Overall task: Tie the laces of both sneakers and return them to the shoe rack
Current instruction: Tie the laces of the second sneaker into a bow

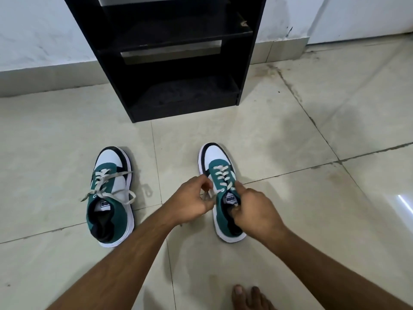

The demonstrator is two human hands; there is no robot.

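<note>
Looking down through the head camera, I see both of my hands working at the right sneaker (220, 182), which stands on the pale tiled floor (290, 198) with its toe pointing toward the shoe rack (169, 63). My left hand (190, 198) sits just beside the shoe's inner side, its fingers curled closed and pinching a strand of the white lace (206, 195) between thumb and fingertips. My right hand (254, 211) rests over the tongue and collar of the same shoe, fingers folded in and gripping what looks like the other lace end near the top eyelets; the exact hold is partly hidden by my knuckles. The crossed lacing higher up the green vamp lies flat and visible.

The left sneaker (111, 195) stands well apart on my left, also toe toward the rack, untouched by either hand. Its laces (107, 189) are loose, one end trailing off the outer side onto the tile and a loop spilling over the inner side.

The black rack stands against the white wall (33, 30), directly ahead of the pair, its shelves dark. Neither shoe is on it. At the bottom edge of the view I see the toes of a bare foot (248, 296) on the tile, near my right forearm.
</note>
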